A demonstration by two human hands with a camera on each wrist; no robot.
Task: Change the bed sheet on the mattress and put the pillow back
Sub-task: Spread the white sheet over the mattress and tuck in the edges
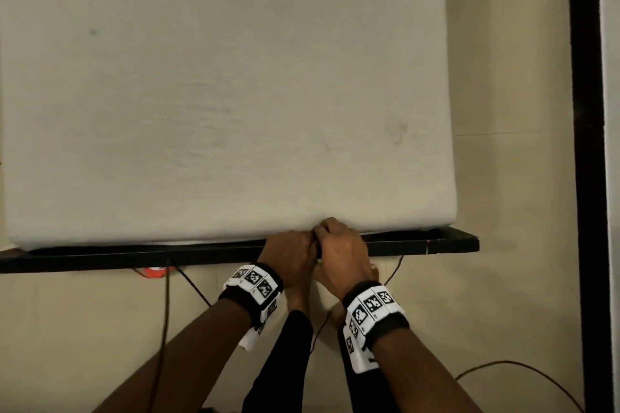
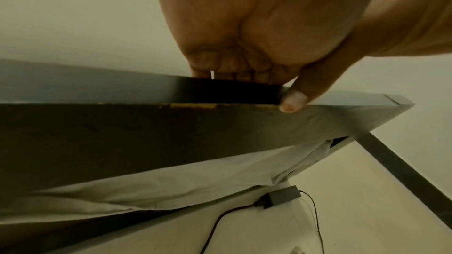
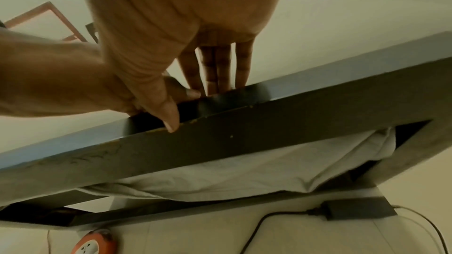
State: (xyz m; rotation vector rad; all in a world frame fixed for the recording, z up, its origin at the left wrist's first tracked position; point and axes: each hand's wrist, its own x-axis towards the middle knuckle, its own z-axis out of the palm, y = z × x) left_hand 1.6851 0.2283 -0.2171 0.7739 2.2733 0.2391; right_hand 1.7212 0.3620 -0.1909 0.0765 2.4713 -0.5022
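STEP: tuck sheet (image 1: pixel 218 94) edge between mattress (image 1: pixel 235 226) and bed frame (image 1: pixel 419 245) | LEFT: left hand (image 1: pixel 290 253) fingers curled into the gap, thumb on frame top; cloth pinch cannot be told | RIGHT: right hand (image 1: pixel 339 245) fingers straight, pushed down | METHOD: drive fingertips deep, work outward toward corners, keep top taut | PILLOW: not visible
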